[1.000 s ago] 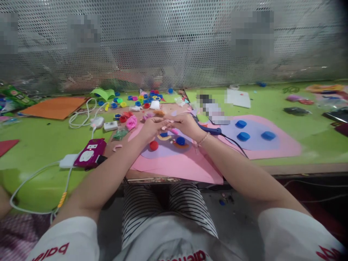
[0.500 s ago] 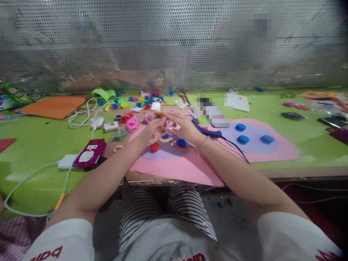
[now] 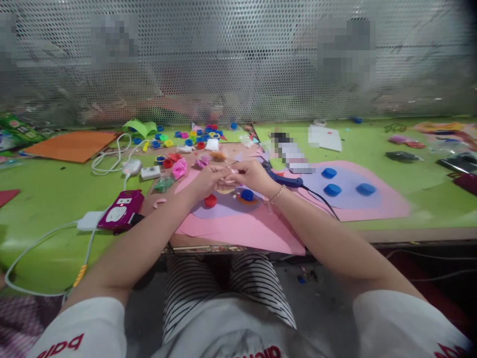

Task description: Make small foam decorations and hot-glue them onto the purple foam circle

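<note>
My left hand [image 3: 206,184] and my right hand [image 3: 255,178] meet over the middle of the worktop, fingers closed around a small pale pink piece [image 3: 232,173]. Its kind is hard to make out, since the fingers cover most of it. Below them lies a purple paper shape [image 3: 212,212] on a larger pink sheet [image 3: 257,229]. A red bottle cap [image 3: 210,200] sits on the purple paper near my left wrist. Close to my right hand is a blue bottle cap [image 3: 247,194], with a small orange curved piece partly beneath it.
A blue-handled corded tool [image 3: 286,180] lies right of my right hand. Further right, blue caps [image 3: 332,189] sit on another purple-and-pink paper shape. Left stand a magenta power adapter [image 3: 124,206] and white cables. Several coloured caps [image 3: 200,145] lie behind, before a perforated metal screen [image 3: 231,64].
My fingers have closed in from a looser, more spread pose onto the pale pink piece. Both hands sit slightly lower and closer together. The caps and papers stay put.
</note>
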The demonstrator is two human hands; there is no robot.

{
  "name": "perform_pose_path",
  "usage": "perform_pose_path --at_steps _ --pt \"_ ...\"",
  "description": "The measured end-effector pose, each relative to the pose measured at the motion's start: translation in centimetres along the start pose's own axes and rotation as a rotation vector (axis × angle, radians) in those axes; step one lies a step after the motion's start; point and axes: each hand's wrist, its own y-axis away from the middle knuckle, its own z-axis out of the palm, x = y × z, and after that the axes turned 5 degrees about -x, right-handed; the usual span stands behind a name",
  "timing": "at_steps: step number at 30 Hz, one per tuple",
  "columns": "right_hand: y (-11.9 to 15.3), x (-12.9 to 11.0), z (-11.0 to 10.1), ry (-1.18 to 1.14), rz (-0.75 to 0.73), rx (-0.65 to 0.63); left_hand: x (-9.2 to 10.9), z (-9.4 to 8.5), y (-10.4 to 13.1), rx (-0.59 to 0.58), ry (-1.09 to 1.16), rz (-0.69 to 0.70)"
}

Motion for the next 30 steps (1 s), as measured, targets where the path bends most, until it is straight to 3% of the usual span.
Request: perform_pose_path --at_steps 5,9,12,14,18,22,30 --pt "-0.6 1.2 -0.2 -0.167 0.092 0.08 0.0 0.2 -0.3 0.08 0.052 -0.007" --pt "-0.8 2.4 -1.3 -0.297 0.216 0.311 0.2 -0.4 -0.6 0.174 0.165 0.009" --pt "-0.6 2.5 -2.2 -0.228 0.15 0.464 0.4 -0.9 -0.7 0.213 0.28 -0.005" --pt "-0.4 2.0 -2.1 -0.143 0.022 0.414 0.6 -1.0 -0.6 0.18 0.33 -0.006" --pt "-0.2 1.3 -0.6 0.018 -0.151 0.165 0.7 -0.1 -0.2 0.08 0.344 0.007" --pt "0.0 1.4 0.4 0.11 -0.096 0.069 0.2 0.9 0.2 -0.004 0.204 0.054" --pt "-0.1 1.2 0.1 0.05 0.037 0.071 -0.6 1.1 0.1 -0.032 -0.085 0.098"
